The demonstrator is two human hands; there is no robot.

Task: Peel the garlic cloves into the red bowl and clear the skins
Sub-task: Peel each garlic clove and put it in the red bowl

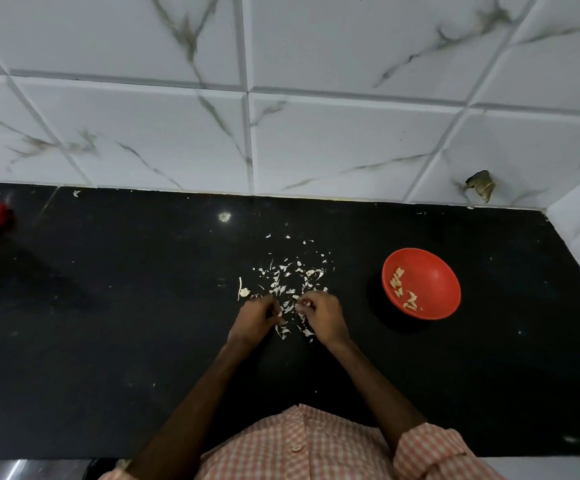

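Both hands meet low over the desk [108, 341], right above the skins [288, 275]. Left hand [255, 318] and right hand [321, 315]: fingers curled, each grip closed on one small pale clove [299, 307] pinched between them. We judge peeling is under way. We read the position as deliberate: skins drop onto one scatter, easy to sweep later. The red bowl [434, 268] sits to the right, apart from the litter but near the right hand, so the peeled cloves [398, 282] stay clean. A stalk piece [243, 291] lies just left of the scatter. Clearing is not yet started.
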